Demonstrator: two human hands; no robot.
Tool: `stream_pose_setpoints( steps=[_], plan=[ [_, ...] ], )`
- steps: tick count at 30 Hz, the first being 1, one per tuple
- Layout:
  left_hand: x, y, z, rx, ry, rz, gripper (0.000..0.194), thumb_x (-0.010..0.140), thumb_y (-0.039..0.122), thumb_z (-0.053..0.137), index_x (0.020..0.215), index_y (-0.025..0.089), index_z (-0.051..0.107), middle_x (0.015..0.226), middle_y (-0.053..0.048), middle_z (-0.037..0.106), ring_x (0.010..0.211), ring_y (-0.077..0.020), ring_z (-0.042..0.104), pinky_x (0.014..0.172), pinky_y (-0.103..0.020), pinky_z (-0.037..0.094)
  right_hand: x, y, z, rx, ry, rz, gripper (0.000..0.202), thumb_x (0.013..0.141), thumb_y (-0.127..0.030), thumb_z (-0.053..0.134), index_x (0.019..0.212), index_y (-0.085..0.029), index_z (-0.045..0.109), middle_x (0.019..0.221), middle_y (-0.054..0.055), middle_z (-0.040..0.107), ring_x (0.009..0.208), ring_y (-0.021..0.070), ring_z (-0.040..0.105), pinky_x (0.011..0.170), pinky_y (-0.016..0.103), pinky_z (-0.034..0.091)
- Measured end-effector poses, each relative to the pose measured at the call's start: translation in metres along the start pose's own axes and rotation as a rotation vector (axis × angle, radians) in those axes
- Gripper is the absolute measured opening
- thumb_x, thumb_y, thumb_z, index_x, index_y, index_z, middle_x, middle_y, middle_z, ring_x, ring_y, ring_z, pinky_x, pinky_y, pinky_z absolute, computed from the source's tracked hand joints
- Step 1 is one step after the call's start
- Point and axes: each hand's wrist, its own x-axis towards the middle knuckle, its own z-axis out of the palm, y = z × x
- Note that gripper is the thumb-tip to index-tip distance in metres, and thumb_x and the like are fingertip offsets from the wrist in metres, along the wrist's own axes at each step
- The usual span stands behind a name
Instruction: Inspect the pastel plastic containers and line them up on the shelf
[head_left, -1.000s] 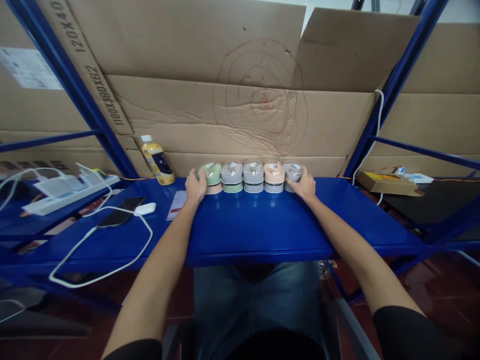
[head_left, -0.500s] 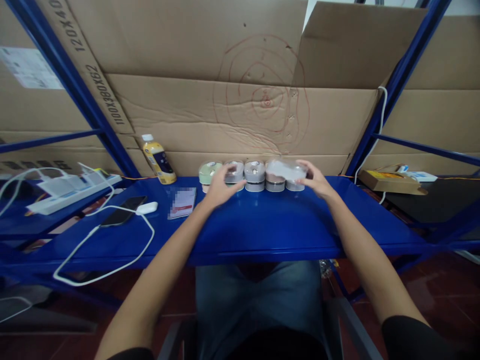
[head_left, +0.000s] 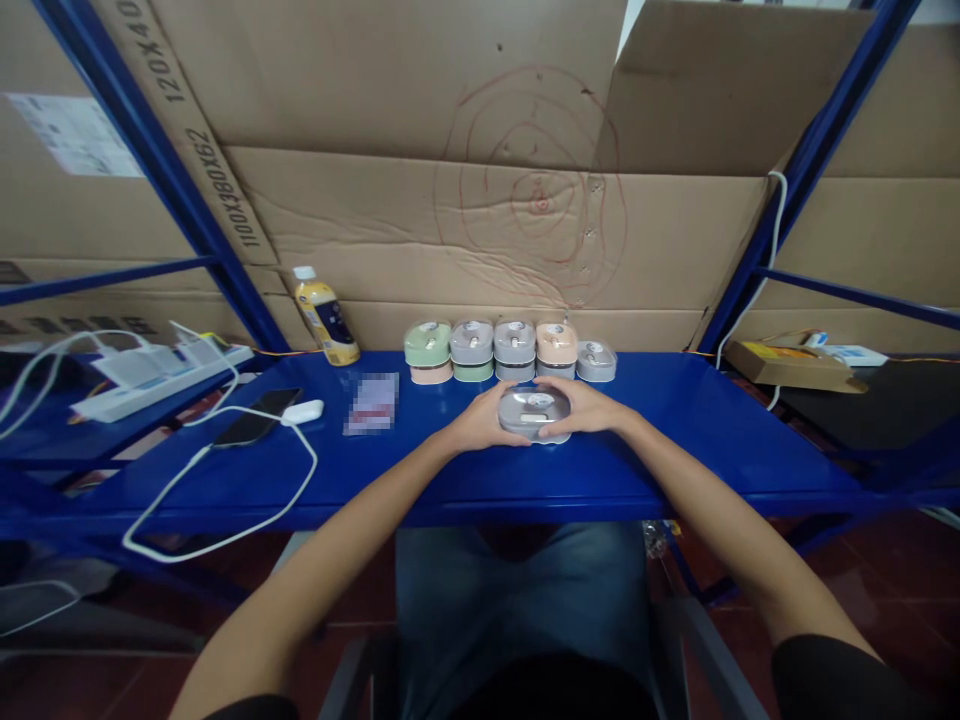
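Between my two hands is a grey oval box with a clear lid (head_left: 535, 412), at the middle of the blue table. My left hand (head_left: 486, 418) grips its left side and my right hand (head_left: 589, 408) its right side, fingers curled round the edges. Behind it, along the cardboard, stands a row of similar boxes stacked in pairs: a green box (head_left: 427, 343) on a pink one, a grey box (head_left: 472, 342) on a green one, another grey box (head_left: 514, 342), and a peach box (head_left: 556, 344). A single grey box (head_left: 597, 362) ends the row at the right.
Left of the row stand a yellow bottle (head_left: 328, 318) and a blurred flat packet (head_left: 373, 403). A phone (head_left: 256, 418) with a white cable and a power strip (head_left: 161, 382) lie further left. A cardboard box (head_left: 795, 366) sits on the right-hand shelf. Blue posts flank the table.
My right hand has come from the row's right end to the table's middle, and my left hand has left the row's left part. Both hands now hold the grey box near me.
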Motion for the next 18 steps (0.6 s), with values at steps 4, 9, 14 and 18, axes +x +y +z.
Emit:
stream_pose_setpoints(
  steps=[4,9,14,18],
  plan=[
    [0.001,-0.003,0.006,-0.007,0.014,0.035,0.109,0.059,0.058,0.095,0.148,0.019,0.046,0.145,-0.016,0.062,0.132,-0.0395,0.060,0.109,-0.050,0.050,0.009,-0.017,0.016,-0.210,0.080,-0.020,0.098,0.065,-0.069,0.087,0.146,-0.021,0.058,0.134,0.017,0.066,0.126,0.0408,0.062,0.104,0.058,0.053],
    [-0.002,-0.011,0.005,0.030,0.048,0.023,0.118,0.059,0.062,0.094,0.154,0.018,0.041,0.148,-0.019,0.057,0.133,-0.0414,0.058,0.111,-0.054,0.049,0.004,-0.010,0.011,-0.157,0.220,-0.020,0.085,0.074,-0.066,0.082,0.143,-0.021,0.060,0.136,0.016,0.066,0.122,0.0357,0.065,0.104,0.053,0.053],
    [-0.005,-0.010,-0.001,0.140,-0.036,0.128,0.066,0.083,0.058,0.078,0.139,0.025,0.066,0.139,-0.013,0.059,0.139,-0.0369,0.051,0.120,-0.054,0.041,-0.010,0.017,-0.017,0.010,0.450,0.104,0.066,0.086,-0.062,0.072,0.137,-0.022,0.062,0.130,0.011,0.071,0.113,0.0306,0.069,0.102,0.051,0.054],
    [-0.006,-0.009,-0.002,0.162,-0.051,0.110,0.051,0.090,0.057,0.070,0.129,0.026,0.075,0.139,-0.014,0.057,0.144,-0.0389,0.045,0.121,-0.057,0.039,-0.014,0.028,-0.027,0.052,0.508,0.199,0.064,0.084,-0.065,0.071,0.132,-0.022,0.064,0.115,0.009,0.075,0.101,0.0289,0.071,0.095,0.050,0.057]
  ],
)
